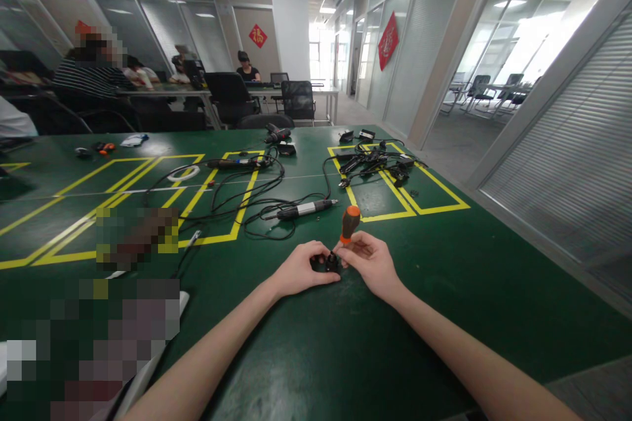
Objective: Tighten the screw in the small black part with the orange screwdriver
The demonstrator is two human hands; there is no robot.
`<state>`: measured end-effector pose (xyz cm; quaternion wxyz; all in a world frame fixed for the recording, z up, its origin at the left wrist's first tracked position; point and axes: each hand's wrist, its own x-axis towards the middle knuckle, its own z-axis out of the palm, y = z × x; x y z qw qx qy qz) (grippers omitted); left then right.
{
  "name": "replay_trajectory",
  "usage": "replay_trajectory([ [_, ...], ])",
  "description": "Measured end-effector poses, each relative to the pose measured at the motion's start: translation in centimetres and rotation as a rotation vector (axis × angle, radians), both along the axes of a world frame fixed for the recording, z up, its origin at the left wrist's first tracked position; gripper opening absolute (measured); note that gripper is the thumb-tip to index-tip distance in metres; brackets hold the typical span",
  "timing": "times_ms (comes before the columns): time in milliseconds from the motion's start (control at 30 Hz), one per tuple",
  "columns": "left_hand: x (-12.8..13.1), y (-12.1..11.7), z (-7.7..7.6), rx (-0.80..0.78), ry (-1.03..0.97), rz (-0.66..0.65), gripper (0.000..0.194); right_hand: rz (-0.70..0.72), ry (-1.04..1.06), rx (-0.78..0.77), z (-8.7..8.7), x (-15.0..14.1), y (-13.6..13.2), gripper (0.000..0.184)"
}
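Low over the green table [395,316], my left hand [303,268] is closed around a small black part [332,263], its thumb and fingers on either side. My right hand [371,263] holds a screwdriver [351,220] with a brown and orange handle. The handle points upward, and the fingers pinch it low down, close to the black part. Fingers hide the screwdriver's tip, so I cannot tell whether it touches the part. Just beyond my hands lies a grey and black pen-shaped electric screwdriver [305,209] with a cord.
Black parts and cables [372,161] lie within yellow tape rectangles at the back right. Another corded tool [237,163], a white ring [183,173] and a power drill [277,134] are further back. Blurred blocks cover the left side. Several people sit at far desks.
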<state>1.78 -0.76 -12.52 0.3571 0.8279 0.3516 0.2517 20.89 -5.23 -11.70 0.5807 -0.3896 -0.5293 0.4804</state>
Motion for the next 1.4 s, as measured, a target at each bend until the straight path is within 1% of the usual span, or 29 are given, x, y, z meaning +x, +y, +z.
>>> replay_trajectory([
  [100,0.01,0.03,-0.09,0.002,-0.001,0.002,0.028,0.025,-0.025,0.028,0.12,0.06,0.1,0.024],
  [233,0.04,0.01,-0.14,0.001,-0.001,0.008,0.03,0.033,-0.016,0.021,0.2,-0.02,0.06,0.029],
  [367,0.07,-0.06,0.0,-0.003,-0.001,0.009,0.031,0.005,0.041,-0.008,0.06,-0.15,-0.05,0.034],
  [500,0.04,-0.04,0.03,-0.005,-0.003,0.005,0.03,-0.019,0.018,-0.013,0.0,-0.03,0.08,0.031],
  [633,0.03,0.04,-0.16,-0.009,-0.005,0.004,0.03,-0.001,-0.035,0.016,0.06,0.09,0.24,0.027],
  [800,0.04,0.05,-0.22,-0.009,-0.009,0.009,0.029,0.03,0.008,0.027,0.11,-0.06,0.04,0.03],
  [867,0.03,0.02,-0.15,-0.011,-0.011,0.009,0.028,0.02,0.02,0.017,0.12,-0.12,-0.08,0.031],
  [1033,0.02,-0.03,-0.01,-0.017,-0.012,0.002,0.028,-0.034,-0.025,-0.004,0.08,-0.15,-0.14,0.028],
  [1267,0.06,0.01,-0.08,-0.01,-0.015,0.0,0.028,0.02,-0.026,0.021,0.21,-0.22,-0.2,0.028],
  [1400,0.08,-0.02,0.05,-0.011,-0.013,-0.002,0.027,-0.008,0.016,0.019,0.15,-0.37,-0.25,0.027],
])
